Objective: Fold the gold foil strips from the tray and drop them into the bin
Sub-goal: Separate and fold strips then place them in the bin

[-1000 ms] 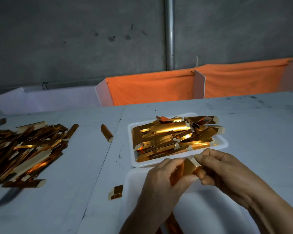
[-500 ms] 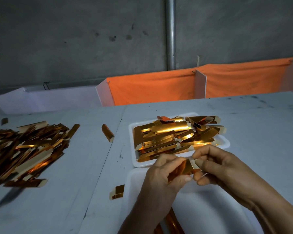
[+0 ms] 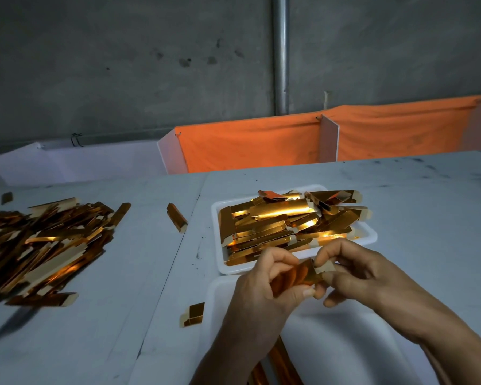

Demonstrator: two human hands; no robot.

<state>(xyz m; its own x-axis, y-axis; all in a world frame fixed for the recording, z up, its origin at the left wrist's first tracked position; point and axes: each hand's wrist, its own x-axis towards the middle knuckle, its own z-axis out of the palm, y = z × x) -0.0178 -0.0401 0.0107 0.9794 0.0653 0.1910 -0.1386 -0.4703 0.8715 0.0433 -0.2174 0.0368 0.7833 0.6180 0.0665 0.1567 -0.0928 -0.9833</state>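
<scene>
on the far left of the grey bench (image 3: pixel 67 343) lies one large loose heap of gold strips (image 3: pixel 39 245), too many and too tangled to count. one small piece (image 3: pixel 7 197) sits apart behind it near the back edge. further right, one lone folded strip (image 3: pixel 176 217) lies by the seam between the two bench panels, and one short bent piece (image 3: pixel 193 314) rests just beside the rim of the white bin (image 3: pixel 345 351). inside the bin, near the bottom edge of the view, a few gold strips (image 3: pixel 278 362) show; their number cannot be told. behind the bin stands one white tray (image 3: pixel 368 237), piled with gold foil strips (image 3: pixel 283 220), again too many to count. above the bin, the left hand (image 3: pixel 258 290) has its fingers (image 3: pixel 278 259) curled round one gold foil strip (image 3: pixel 303 275), thumb pressed on its lower edge. the right hand (image 3: pixel 356 276) pinches the pale end flap of that same strip between thumb and forefinger, its other fingers curled below. at the back, one orange cloth (image 3: pixel 261 145) hangs over white dividers, and one metal pipe (image 3: pixel 281 51) runs up the concrete wall.
</scene>
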